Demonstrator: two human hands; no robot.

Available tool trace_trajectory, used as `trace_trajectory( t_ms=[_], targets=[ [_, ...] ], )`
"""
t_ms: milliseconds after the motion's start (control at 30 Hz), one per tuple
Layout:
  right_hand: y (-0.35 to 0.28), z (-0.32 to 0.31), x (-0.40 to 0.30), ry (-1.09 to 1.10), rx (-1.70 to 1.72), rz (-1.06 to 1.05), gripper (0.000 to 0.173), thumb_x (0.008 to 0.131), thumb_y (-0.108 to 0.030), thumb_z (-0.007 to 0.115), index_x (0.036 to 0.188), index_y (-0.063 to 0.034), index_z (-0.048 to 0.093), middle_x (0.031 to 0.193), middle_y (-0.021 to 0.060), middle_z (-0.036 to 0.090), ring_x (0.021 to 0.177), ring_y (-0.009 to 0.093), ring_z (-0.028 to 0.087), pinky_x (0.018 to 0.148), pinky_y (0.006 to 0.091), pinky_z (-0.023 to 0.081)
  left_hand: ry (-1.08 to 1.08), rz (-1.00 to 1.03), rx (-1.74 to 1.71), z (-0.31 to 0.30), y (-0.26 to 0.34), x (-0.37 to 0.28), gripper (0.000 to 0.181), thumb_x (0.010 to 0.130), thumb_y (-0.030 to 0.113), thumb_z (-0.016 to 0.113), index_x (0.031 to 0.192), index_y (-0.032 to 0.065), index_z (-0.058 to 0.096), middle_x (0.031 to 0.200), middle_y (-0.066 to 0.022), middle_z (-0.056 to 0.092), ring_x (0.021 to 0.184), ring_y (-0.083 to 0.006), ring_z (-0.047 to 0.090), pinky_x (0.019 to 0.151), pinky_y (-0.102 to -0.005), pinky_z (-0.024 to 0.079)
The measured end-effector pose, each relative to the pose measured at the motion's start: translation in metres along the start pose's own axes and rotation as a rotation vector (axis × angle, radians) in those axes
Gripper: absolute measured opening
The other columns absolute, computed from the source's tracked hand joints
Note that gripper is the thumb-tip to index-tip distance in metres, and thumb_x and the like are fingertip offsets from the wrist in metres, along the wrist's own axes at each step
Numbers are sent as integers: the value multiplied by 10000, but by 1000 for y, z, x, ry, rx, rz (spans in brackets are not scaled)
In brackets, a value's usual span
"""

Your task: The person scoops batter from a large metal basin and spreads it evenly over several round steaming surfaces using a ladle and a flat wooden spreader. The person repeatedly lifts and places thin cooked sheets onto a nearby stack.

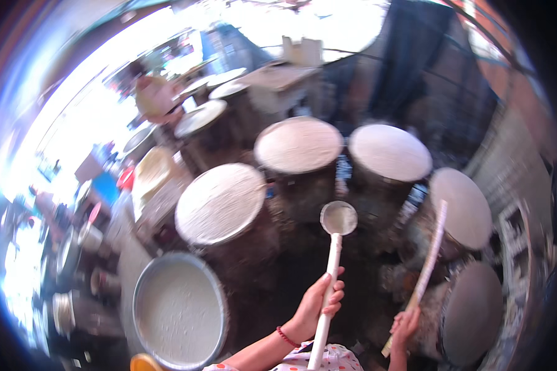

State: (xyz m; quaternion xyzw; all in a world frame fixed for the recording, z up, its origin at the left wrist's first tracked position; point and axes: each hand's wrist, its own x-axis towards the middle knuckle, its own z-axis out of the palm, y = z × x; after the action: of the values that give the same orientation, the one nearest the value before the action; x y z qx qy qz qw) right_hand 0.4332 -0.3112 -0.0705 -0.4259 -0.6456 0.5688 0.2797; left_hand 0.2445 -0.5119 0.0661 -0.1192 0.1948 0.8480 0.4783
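My left hand (321,297), with a red bead bracelet at the wrist, is closed around the pale handle of a long ladle (333,269). The ladle's round bowl points away from me, with some pale residue in it. In my right hand (405,326) is a long, thin, flat wooden stick (429,269), its far end over a round griddle coated with pale batter (462,208). Beside that hand, a dark round griddle (472,313) shows no pale coat. At the lower left stands a wide metal basin of creamy batter (180,310).
More round pans with pale tops (222,204), (299,144), (390,152) curve around in front. Behind them are a worktable (278,76) and a person (154,99) at the upper left. An orange-rimmed vessel (144,362) touches the bottom edge. A brick-like wall (515,246) borders the right.
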Motion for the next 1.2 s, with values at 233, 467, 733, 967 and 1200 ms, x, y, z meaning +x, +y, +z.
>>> trace_trajectory(
  t_ms=[233,467,733,967,1200],
  targets=[
    [-119,255,-80,-1138,-357,-373,364,921,-90,437,1278,-121,502,666,143,615,556,240,628,546,346,512,513,738,-19,-159,93,-157,265,1011,265,382,1232,120,406,760,-21,448,493,-61,371,384,-183,337],
    [-102,374,-161,-1707,-1185,-956,273,899,-162,459,1128,-153,609,927,165,672,885,362,643,758,454,517,981,764,-87,-289,72,-284,126,973,159,317,1079,111,365,764,-58,462,496,-93,392,376,-205,337],
    [-70,395,-191,-1717,-1235,-860,306,892,-129,413,1126,-171,605,980,192,656,941,366,633,848,482,483,1086,707,-92,-334,52,-306,209,984,140,348,1181,102,403,745,-58,452,481,-110,415,380,-227,365],
    [-75,406,-194,-1800,-1268,-811,320,845,-74,453,1115,-129,617,1005,184,657,980,364,622,843,457,495,1224,629,34,-347,54,-298,292,956,91,342,1243,86,394,741,-56,444,483,-97,413,376,-228,370],
    [-61,420,-195,-1953,-1326,-956,308,824,-61,457,1072,-100,636,950,190,660,911,348,645,774,443,523,1064,746,-357,-359,35,-240,95,957,71,360,1045,78,395,746,-84,443,504,-106,389,386,-205,335]
  ],
)
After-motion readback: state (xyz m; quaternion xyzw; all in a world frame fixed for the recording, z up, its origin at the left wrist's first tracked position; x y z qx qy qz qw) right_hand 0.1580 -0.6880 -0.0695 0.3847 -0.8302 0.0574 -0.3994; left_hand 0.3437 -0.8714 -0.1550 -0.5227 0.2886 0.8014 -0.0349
